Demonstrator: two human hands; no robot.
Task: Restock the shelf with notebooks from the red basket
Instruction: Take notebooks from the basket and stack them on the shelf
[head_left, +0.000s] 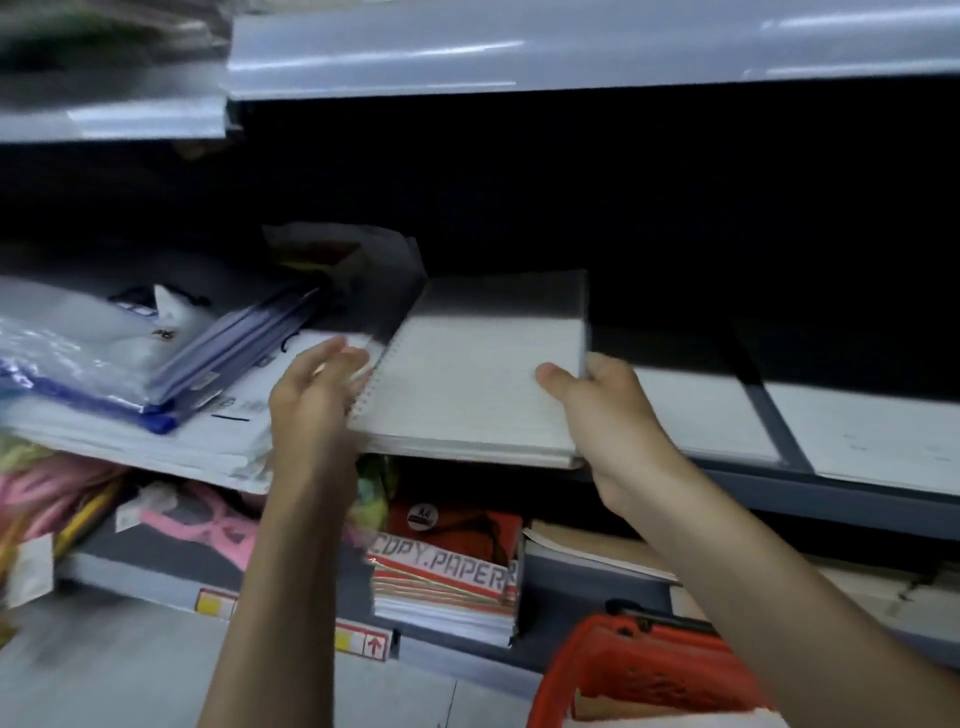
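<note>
A white spiral-bound notebook (467, 384) lies half onto the middle shelf (857, 488), its near edge overhanging the shelf front. My right hand (602, 410) grips its right edge, thumb on the cover. At the spiral side, my left hand (311, 395) touches the binding with its fingers fairly straight. The red basket (639, 670) sits at the bottom right below my right forearm, and something white shows inside it.
Plastic-wrapped folders and blue files (130, 364) fill the shelf's left part. White liner sheets (872, 431) cover the shelf to the right. Below stand copy paper packs (447, 577) and pink items (208, 525). An upper shelf (571, 47) overhangs.
</note>
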